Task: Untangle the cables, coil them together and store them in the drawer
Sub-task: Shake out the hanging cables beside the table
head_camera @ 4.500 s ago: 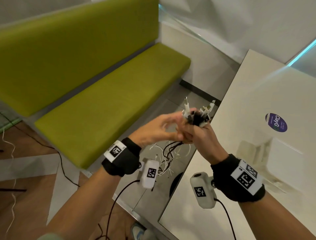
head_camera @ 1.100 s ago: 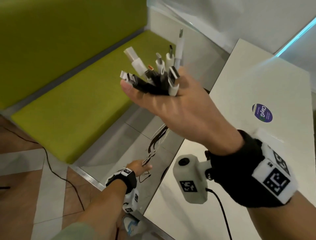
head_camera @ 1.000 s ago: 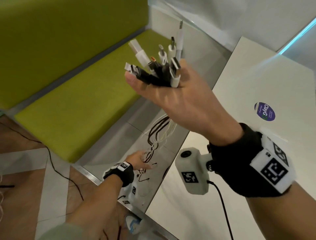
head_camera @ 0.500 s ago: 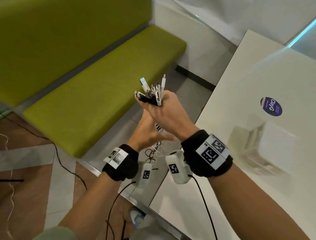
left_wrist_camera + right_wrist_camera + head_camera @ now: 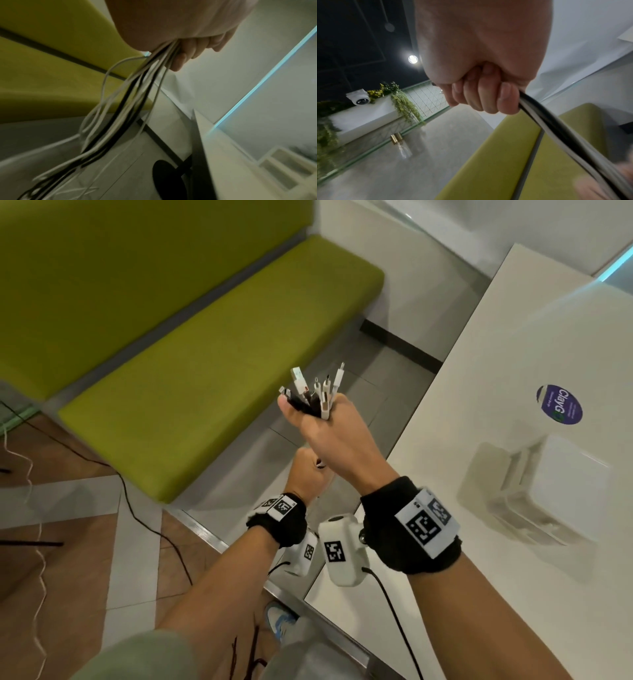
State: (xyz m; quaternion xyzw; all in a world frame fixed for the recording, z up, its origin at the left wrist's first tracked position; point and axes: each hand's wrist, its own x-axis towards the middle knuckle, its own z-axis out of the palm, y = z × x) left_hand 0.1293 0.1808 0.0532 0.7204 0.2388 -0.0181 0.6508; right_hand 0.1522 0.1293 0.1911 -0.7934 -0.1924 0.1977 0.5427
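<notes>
Cables (image 5: pixel 310 402): black and white bundle held in the air between both hands, above the grey floor (image 5: pixel 239 470) beside the left edge of the white table (image 5: pixel 496 354); none lie on the table
Left hand (image 5: pixel 307 472): nearest, lower of the two, fingers (image 5: pixel 187 52) curled round the strands, which hang loose below the fist toward the floor
Right hand (image 5: pixel 327 436): just above the left, touching it; fingers (image 5: pixel 506 100) wrapped tight round the bundle
Plugs (image 5: pixel 320 386): USB ends fan upward out of the top of the right fist, white and black mixed
Table: purple round sticker (image 5: pixel 559 404) near its far right part; a white drawer unit (image 5: pixel 534 494) stands at the right side, blurred
Bench (image 5: pixel 219 347): olive-green seat and backrest, beyond the hands, left of the table
Wall (image 5: pixel 479 231): white, farthest back
</notes>
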